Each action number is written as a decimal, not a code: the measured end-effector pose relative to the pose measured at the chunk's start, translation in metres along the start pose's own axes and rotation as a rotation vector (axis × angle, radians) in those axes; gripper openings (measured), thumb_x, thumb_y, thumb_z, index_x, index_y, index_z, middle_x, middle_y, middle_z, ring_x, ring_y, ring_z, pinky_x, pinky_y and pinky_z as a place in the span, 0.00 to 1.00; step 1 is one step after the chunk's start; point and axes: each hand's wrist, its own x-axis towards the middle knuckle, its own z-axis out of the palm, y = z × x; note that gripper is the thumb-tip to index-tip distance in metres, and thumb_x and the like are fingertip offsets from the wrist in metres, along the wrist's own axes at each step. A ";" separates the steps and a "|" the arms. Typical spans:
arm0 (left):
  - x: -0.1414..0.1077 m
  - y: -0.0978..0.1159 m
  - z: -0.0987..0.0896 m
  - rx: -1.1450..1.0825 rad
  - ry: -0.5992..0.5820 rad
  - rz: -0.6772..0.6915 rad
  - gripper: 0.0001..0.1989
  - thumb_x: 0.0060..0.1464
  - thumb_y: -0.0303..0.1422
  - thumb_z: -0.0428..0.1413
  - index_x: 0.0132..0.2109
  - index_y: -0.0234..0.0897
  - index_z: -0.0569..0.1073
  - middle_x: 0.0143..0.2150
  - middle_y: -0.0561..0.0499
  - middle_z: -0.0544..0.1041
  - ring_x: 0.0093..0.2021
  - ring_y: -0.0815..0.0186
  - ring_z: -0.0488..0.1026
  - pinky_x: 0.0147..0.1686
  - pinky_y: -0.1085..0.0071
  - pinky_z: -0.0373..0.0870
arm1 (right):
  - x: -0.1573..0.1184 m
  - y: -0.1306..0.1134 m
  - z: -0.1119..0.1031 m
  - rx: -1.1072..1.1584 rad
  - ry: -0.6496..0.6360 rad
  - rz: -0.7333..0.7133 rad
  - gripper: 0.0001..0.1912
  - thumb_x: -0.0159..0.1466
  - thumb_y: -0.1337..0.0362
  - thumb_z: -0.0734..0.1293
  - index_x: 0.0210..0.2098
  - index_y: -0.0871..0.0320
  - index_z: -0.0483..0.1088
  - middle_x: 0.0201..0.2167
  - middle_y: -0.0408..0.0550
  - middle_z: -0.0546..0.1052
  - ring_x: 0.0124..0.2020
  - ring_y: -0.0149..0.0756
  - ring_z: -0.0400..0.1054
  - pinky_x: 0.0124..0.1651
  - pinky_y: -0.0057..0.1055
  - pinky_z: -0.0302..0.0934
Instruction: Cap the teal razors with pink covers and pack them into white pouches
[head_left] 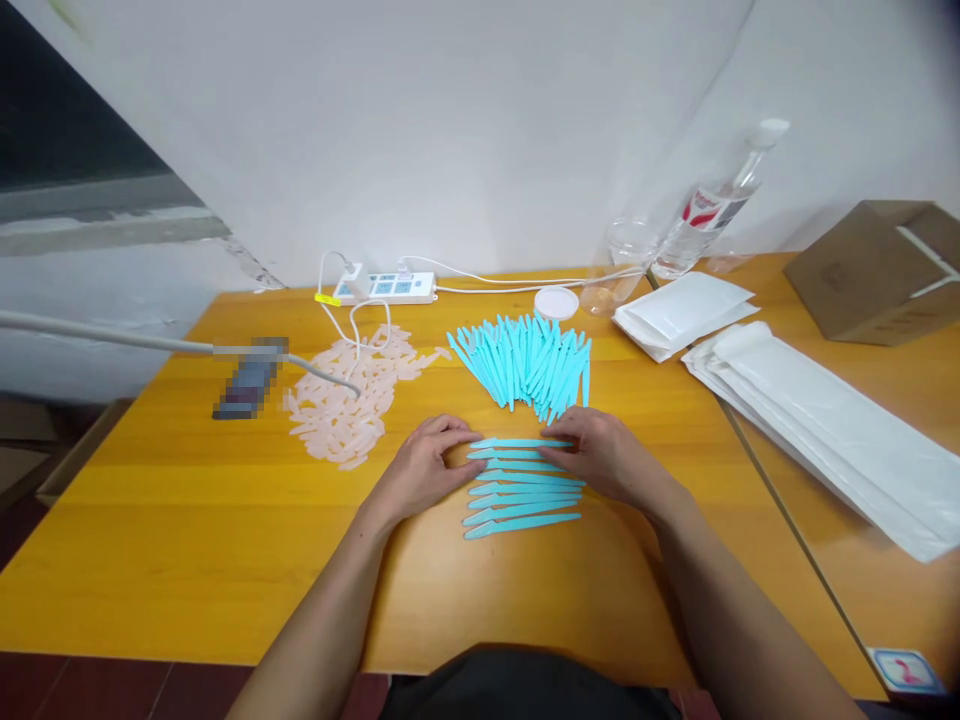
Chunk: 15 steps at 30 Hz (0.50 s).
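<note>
1. The right hand (611, 455) hides some right ends of the row of turquoise sticks (523, 524), lying flat between both hands; its thumb and forefinger are spread apart.
2. The left hand (420, 468) has thumb and forefinger parted at the left ends; how firmly either hand touches, I cannot tell.
3. Pixelation blurs a dark object (244, 390); the cardboard box (862, 270) is cut off at the right.
4. A grey cable (150, 335) crosses the flat, pale pink pieces (337, 415).
5. Behind the row, slim, tapered sticks form a turquoise pile (517, 360).
6. Glossy white bags (825, 430) overlap near a clear plastic bottle (694, 230).
</note>
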 end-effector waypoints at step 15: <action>-0.006 -0.001 -0.006 0.012 -0.056 0.031 0.27 0.52 0.39 0.68 0.59 0.47 0.75 0.54 0.46 0.73 0.56 0.57 0.72 0.58 0.61 0.68 | -0.006 0.002 0.001 0.024 -0.079 -0.064 0.27 0.59 0.54 0.74 0.56 0.57 0.74 0.42 0.53 0.75 0.45 0.46 0.69 0.49 0.40 0.64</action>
